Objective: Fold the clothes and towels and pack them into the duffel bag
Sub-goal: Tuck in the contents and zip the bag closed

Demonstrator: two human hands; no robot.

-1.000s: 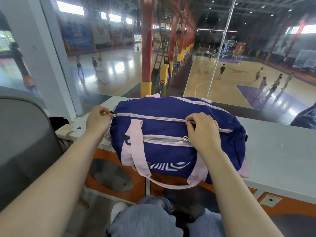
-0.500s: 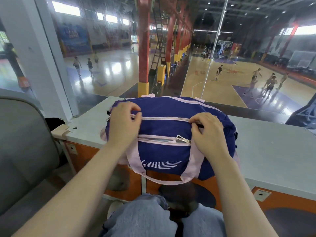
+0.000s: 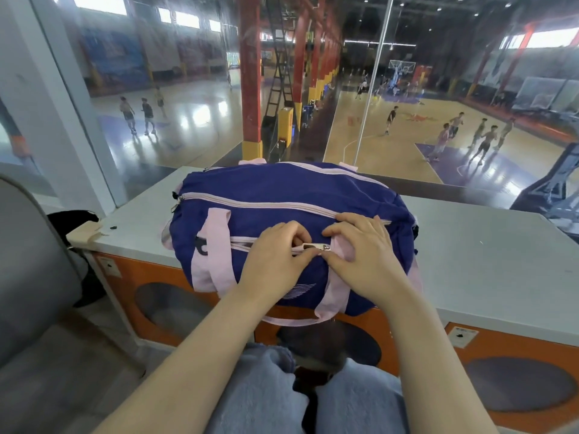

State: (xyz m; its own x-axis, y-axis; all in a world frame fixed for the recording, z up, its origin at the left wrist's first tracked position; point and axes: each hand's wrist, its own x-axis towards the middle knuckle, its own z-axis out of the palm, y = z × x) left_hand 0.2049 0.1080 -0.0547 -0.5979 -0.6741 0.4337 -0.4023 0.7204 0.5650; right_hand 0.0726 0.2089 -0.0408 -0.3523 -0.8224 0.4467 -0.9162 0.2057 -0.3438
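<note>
A navy duffel bag (image 3: 282, 195) with pink straps (image 3: 216, 245) lies on the white counter (image 3: 485, 261), bulging, its top zipper (image 3: 250, 202) closed along its length. Both hands meet at the front pocket. My left hand (image 3: 275, 258) pinches the silver pocket zipper pull (image 3: 317, 246) between thumb and curled forefinger. My right hand (image 3: 363, 255) grips the bag fabric and strap just right of the pull, fingers curled over the top. No loose clothes or towels are in sight.
A glass pane (image 3: 188, 104) rises right behind the counter, with a sports hall below. A grey chair back (image 3: 28, 277) stands at the left, and a black item (image 3: 72, 217) sits beside the counter's left corner. My knees (image 3: 266, 386) are under the counter edge.
My left hand left the bag's left end and came across to the front pocket zipper. My right hand dropped from the top zipper to the pocket's right end.
</note>
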